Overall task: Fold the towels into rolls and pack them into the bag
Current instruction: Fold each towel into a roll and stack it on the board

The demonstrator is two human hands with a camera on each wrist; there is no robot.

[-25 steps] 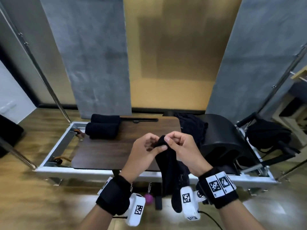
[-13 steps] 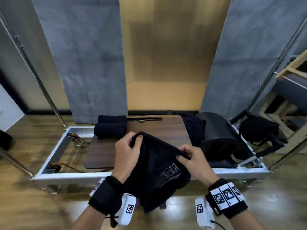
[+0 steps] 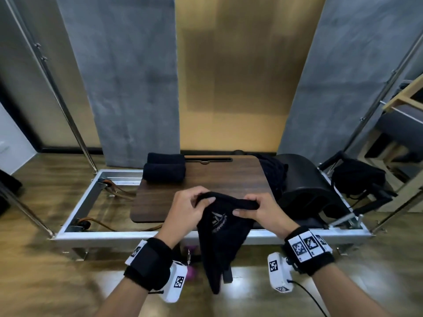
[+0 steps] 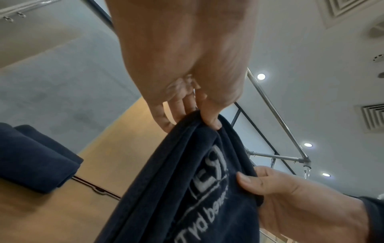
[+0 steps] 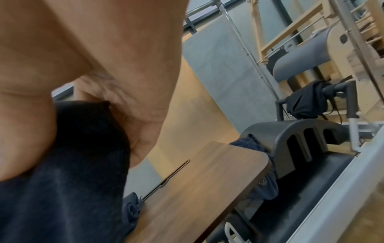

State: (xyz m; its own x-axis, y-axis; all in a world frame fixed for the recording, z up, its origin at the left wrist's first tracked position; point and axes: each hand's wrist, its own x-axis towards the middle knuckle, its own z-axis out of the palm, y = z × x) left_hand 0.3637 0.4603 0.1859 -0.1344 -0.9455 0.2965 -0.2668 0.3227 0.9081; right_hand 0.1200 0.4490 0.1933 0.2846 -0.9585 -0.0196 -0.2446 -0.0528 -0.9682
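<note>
Left hand and right hand both pinch dark towel top edge (logo showing); rolled towels at table's 11 o'clock.

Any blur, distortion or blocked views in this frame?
Head view: floor edges smeared by motion, poles bowed by the wide lens, towel fairly sharp. Left wrist: logo readable, ceiling lights flare. Right wrist: right hand fills the left half, soft overall.

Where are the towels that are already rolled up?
In the head view, the two rolled towels lie side by side at the far left corner of the wooden board, beyond the left hand.
</note>
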